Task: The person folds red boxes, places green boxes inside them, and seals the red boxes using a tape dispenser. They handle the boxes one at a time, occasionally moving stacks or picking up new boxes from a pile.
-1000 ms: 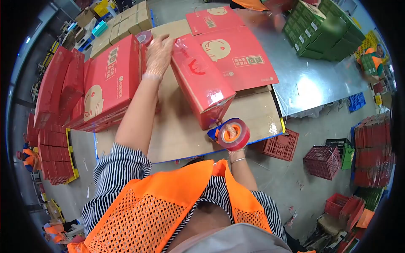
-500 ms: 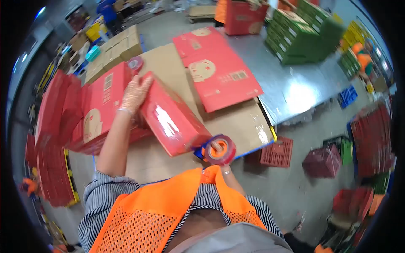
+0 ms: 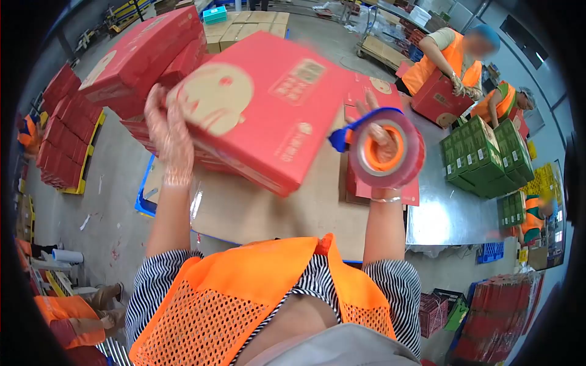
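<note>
A red cardboard box (image 3: 262, 116) with a beige printed figure is tilted above the brown work surface (image 3: 256, 213). My left hand (image 3: 173, 143), in a clear glove, holds the box at its left end. To the right of the box, my right hand (image 3: 381, 146) grips a tape dispenser (image 3: 397, 125) with a blue part and an orange hub. Some of its fingers show through the hub, others reach up behind the roll. A flat red carton (image 3: 360, 186) lies on the table, partly hidden behind the dispenser.
Stacked red boxes (image 3: 146, 52) stand at the left, brown cartons (image 3: 250, 24) behind. On the metal table (image 3: 436, 219) at right are green boxes (image 3: 485, 155). A co-worker (image 3: 448, 58) handles a red box there. Another person (image 3: 73, 323) is at lower left.
My view has turned left. The red box has been raised and turned so its printed face shows. My right hand has lifted the tape dispenser up beside the box.
</note>
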`<state>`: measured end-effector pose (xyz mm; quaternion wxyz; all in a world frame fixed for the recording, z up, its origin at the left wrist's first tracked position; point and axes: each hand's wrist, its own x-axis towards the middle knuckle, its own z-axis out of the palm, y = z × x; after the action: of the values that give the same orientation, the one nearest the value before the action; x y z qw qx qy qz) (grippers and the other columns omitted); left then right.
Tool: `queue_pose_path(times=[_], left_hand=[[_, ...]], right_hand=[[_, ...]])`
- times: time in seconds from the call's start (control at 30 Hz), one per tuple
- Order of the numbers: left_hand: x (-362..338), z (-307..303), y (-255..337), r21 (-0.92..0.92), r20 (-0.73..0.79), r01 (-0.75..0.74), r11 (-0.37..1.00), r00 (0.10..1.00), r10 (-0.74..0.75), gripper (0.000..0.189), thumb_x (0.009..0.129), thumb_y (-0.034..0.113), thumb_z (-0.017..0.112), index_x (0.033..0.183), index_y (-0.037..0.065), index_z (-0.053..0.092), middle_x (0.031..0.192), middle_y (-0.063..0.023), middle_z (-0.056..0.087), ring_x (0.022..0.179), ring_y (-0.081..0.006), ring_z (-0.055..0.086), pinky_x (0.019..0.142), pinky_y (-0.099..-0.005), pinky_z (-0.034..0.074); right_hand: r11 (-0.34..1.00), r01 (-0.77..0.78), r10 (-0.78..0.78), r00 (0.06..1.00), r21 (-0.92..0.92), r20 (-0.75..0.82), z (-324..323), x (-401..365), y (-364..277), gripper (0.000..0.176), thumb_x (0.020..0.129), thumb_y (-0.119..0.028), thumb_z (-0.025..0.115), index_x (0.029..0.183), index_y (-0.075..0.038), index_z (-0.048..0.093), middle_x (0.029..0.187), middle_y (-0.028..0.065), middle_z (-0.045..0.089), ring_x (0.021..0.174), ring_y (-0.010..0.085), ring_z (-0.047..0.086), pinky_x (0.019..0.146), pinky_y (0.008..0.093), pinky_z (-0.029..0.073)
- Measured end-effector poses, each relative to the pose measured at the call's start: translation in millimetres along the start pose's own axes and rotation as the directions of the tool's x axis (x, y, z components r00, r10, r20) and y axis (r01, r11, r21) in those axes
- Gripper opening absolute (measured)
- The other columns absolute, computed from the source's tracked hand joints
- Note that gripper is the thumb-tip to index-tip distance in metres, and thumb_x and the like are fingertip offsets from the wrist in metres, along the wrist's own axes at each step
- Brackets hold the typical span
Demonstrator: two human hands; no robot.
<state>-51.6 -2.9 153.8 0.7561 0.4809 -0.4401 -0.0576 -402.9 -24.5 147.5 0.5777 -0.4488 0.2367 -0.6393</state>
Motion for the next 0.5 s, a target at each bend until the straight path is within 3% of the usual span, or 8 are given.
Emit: queue_pose_path(times=[0.07,0.1,0.13,0.27,0.3,0.37,0.43,0.5], left_hand=[[-11,-11,-1,-0.092,-0.056,-0.046,0.995,0.998,0.041,0.036,0.097,0.017,0.056,0.13,0.003,0.054,0.137,-0.0105,0.052,0.131,-0.0244,0.045,0.114,-0.0422,0.026],[-12,-18,3,0.275,0.19,-0.255,0.927,0.96,0.207,0.037,0.094,0.017,0.059,0.129,0.005,0.055,0.135,-0.0098,0.054,0.13,-0.026,0.046,0.114,-0.0458,0.023],[-13,-21,2,0.528,0.469,-0.499,0.687,0.846,0.254,0.038,0.091,0.016,0.061,0.128,0.007,0.057,0.132,-0.009,0.056,0.13,-0.0276,0.046,0.115,-0.0495,0.02],[-23,-18,-17,0.509,0.605,-0.666,0.545,0.727,0.324,0.041,0.082,0.019,0.069,0.121,0.01,0.062,0.127,-0.0107,0.06,0.126,-0.0313,0.049,0.114,-0.0512,0.018],[-25,-14,-15,0.531,0.564,-0.618,0.579,0.768,0.303,0.036,0.084,0.018,0.068,0.118,0.008,0.063,0.125,-0.0106,0.061,0.123,-0.0302,0.051,0.112,-0.0519,0.024],[-38,-4,-16,0.424,0.474,-0.503,0.753,0.832,0.288,0.03,0.085,0.016,0.067,0.113,0.006,0.066,0.118,-0.0108,0.064,0.115,-0.0282,0.056,0.106,-0.0505,0.034],[-63,13,-7,0.231,0.558,-0.576,0.784,0.739,0.379,0.026,0.085,0.013,0.066,0.11,0.006,0.066,0.115,-0.0105,0.065,0.112,-0.027,0.058,0.103,-0.0494,0.038],[-103,58,23,-0.053,0.74,-0.546,0.836,0.541,0.4,0.021,0.081,0.005,0.065,0.101,0.005,0.067,0.108,-0.0122,0.067,0.107,-0.028,0.061,0.1,-0.0491,0.044]], right_hand=[[0.998,-0.031,0.028,0.998,0.054,0.06,22,1,20,0.064,0.084,-0.013,0.07,0.141,-0.002,0.043,0.152,0.0142,0.036,0.128,0.0272,0.048,0.099,0.0376,0.048],[0.992,-0.065,0.051,0.991,0.112,0.127,25,1,28,0.067,0.086,-0.008,0.068,0.146,-0.003,0.038,0.148,0.0128,0.043,0.117,0.0209,0.058,0.094,0.029,0.051],[0.925,-0.272,0.222,0.954,0.266,0.203,11,2,41,0.072,0.087,-0.01,0.068,0.148,0.0,0.032,0.145,0.017,0.044,0.119,0.0227,0.058,0.097,0.031,0.05],[0.827,-0.446,0.311,0.871,0.343,0.381,-58,-32,73,0.074,0.088,-0.019,0.066,0.148,0.004,0.029,0.138,0.0214,0.048,0.122,0.0238,0.056,0.104,0.036,0.045],[0.83,-0.428,0.318,0.89,0.358,0.327,-81,-53,77,0.074,0.088,-0.019,0.066,0.148,0.004,0.029,0.138,0.0214,0.048,0.122,0.0238,0.056,0.104,0.036,0.045],[0.472,-0.383,0.386,0.899,0.794,0.205,-141,-110,76,0.075,0.085,-0.022,0.068,0.144,0.007,0.032,0.133,0.0222,0.051,0.12,0.0278,0.056,0.099,0.0366,0.048],[0.926,-0.234,0.312,0.916,0.297,-0.251,-199,-169,88,0.089,0.081,-0.042,0.072,0.137,0.016,0.033,0.135,0.0243,0.049,0.119,0.0348,0.055,0.097,0.0461,0.05],[0.937,-0.159,0.304,0.81,0.311,-0.502,-209,-197,73,0.078,0.083,-0.044,0.071,0.136,0.006,0.041,0.137,0.0262,0.048,0.121,0.0372,0.053,0.098,0.0504,0.049]])
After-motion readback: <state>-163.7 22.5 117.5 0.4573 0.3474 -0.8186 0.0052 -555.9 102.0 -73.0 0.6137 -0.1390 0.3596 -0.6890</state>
